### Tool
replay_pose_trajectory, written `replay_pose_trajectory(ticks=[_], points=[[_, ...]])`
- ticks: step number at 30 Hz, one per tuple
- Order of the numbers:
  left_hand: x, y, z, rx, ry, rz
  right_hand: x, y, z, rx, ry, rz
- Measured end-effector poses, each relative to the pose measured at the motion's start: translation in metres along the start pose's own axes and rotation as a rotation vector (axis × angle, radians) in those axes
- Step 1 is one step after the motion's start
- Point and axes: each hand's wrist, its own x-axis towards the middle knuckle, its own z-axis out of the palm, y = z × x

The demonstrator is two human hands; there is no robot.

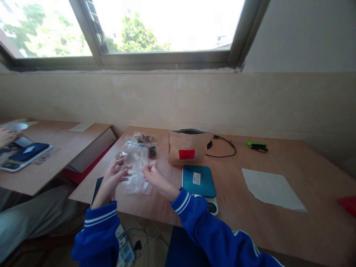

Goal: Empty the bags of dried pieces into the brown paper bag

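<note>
My left hand (116,175) and my right hand (154,175) both pinch the top of a clear zip bag (136,167) held just above the wooden table (250,215). More clear bags holding dark pieces (144,142) lie behind it. To the right stands a brown paper pouch with a red label (187,148). In front of the pouch sits a small scale with a teal platform (198,181). Both my sleeves are blue with white stripes.
A white sheet of paper (271,189) lies on the right part of the table. A green and black screwdriver (257,146) and a black cable (222,148) lie near the wall. At left, another person's hand (5,136) rests by a second scale (25,155) on a neighbouring table.
</note>
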Motion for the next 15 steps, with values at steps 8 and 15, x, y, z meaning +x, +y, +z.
replay_pose_trajectory(ticks=[8,15], points=[[0.015,-0.040,0.022,0.955,0.336,0.283,0.061,-0.017,-0.043,-0.506,0.085,-0.217],[0.004,-0.084,0.065,1.125,-0.182,0.388,0.123,-0.027,-0.041,-0.867,-0.048,-0.351]])
